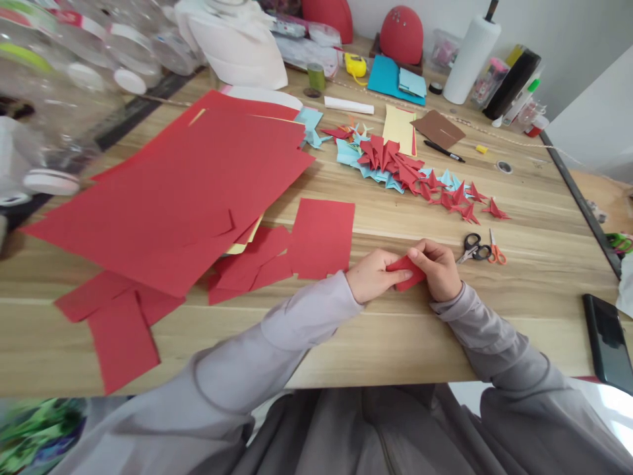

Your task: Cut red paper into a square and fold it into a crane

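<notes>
Between my two hands is a small folded piece of red paper, just above the table near its front edge. My left hand pinches its left side, thumb lying along the paper. With thumb and bent fingers, my right hand grips its upper right part; some of the paper is hidden under the fingers. Left of my hands lies a flat red sheet. Beyond them stretches a row of folded red paper cranes mixed with light blue ones.
Large red sheets cover the table's left side, with smaller red pieces in front. Black-handled scissors and orange-handled scissors lie right of my hands. A phone rests at the right edge. Plastic bottles crowd the back left.
</notes>
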The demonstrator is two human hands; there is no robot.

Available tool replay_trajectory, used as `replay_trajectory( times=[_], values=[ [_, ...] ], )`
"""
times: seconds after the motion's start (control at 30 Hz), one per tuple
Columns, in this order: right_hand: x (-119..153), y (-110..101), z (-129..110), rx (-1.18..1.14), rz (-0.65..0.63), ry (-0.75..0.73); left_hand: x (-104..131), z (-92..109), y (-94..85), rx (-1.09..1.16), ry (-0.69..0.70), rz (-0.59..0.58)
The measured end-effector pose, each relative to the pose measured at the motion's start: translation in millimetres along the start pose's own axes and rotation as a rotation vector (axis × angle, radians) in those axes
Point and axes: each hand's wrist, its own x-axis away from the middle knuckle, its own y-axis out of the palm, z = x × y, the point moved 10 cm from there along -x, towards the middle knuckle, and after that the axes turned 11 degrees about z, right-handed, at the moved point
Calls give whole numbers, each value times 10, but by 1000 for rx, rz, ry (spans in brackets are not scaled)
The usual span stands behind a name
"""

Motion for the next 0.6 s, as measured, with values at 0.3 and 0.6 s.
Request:
replay_trajectory(
  times=[0.3,0.6],
  values=[
    [-8,-58,145,-35,66,87,2,-25,44,47,-19,-47],
    [-8,13,14,31,-20,24,-15,-7,-50,208,-62,60]
  ],
)
